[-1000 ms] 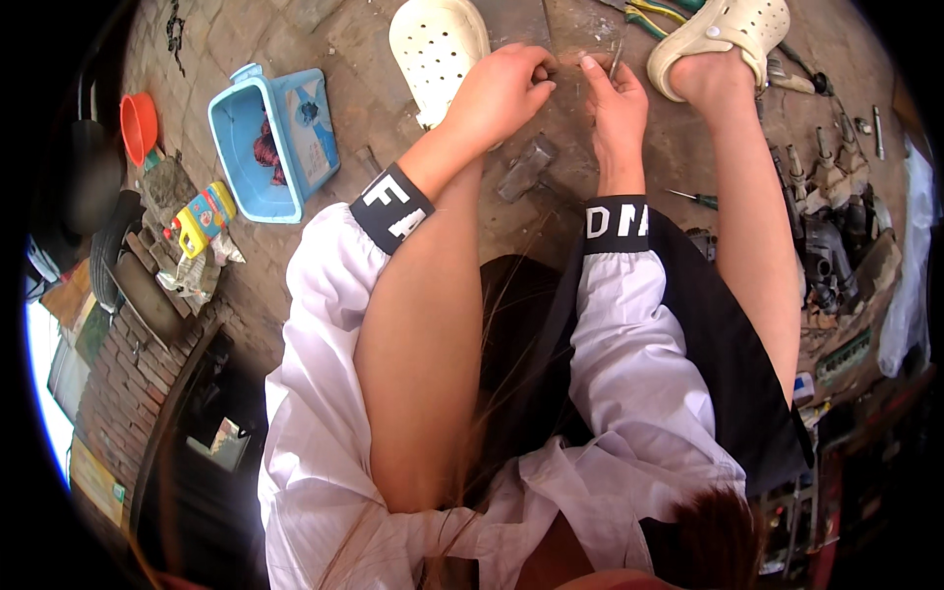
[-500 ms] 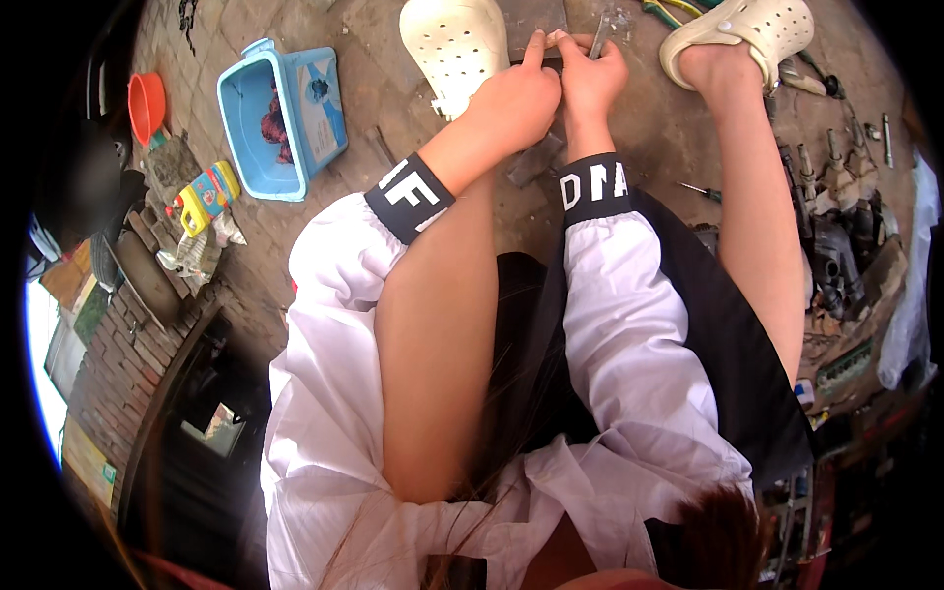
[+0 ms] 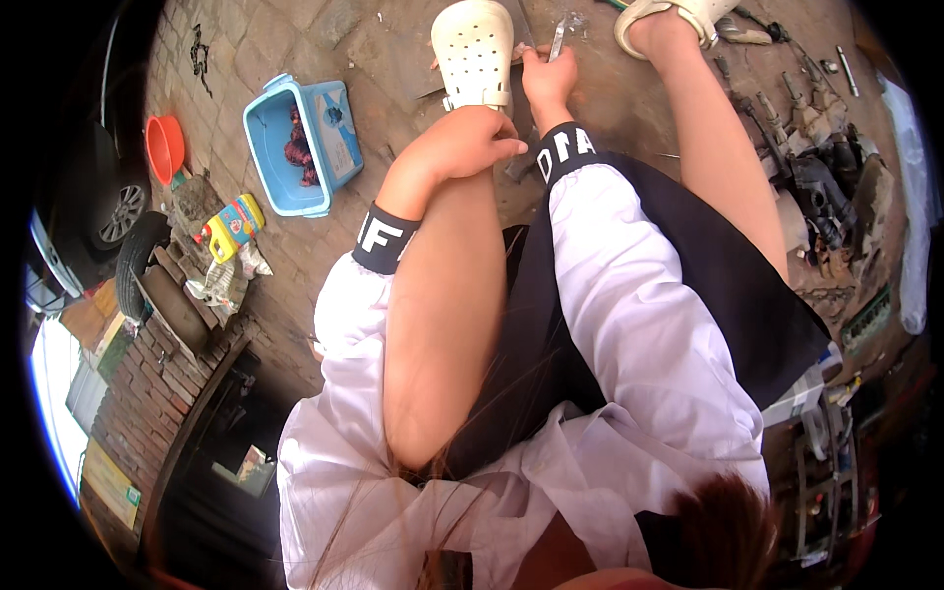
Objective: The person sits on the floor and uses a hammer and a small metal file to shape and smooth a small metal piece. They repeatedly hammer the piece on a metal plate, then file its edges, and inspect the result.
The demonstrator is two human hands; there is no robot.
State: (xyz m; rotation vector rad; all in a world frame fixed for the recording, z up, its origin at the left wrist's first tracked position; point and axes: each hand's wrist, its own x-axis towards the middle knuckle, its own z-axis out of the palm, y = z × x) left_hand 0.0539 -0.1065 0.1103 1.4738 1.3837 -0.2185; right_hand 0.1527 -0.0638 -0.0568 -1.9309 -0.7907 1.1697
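Note:
My right hand (image 3: 551,79) is closed around a slim silver metal tool (image 3: 558,39), whose narrow flat end sticks up past the fingers. Its exact kind is too small to make out. Apart from it, my left hand (image 3: 462,141) lies over my left shin just above the cream clog (image 3: 474,49), with the thumb side stretched toward the right and nothing visible in it. Some fingertips are hidden by the hand's own back. Beyond the right hand, a dark flat plate (image 3: 534,18) lies on the ground, partly covered by the clog.
To the left stand a blue plastic basket (image 3: 339,162) with dark red stuff inside, an orange-red bowl (image 3: 164,147) and a yellow bottle (image 3: 234,226). Greasy metal parts (image 3: 821,187) are heaped at the right, with a clear plastic sheet (image 3: 905,206) beyond. A car wheel (image 3: 123,216) shows far left.
My left hand has left the right hand's fingers and drawn back to the near left, onto my shin. The right hand keeps the silver tool. The whole view has shifted somewhat.

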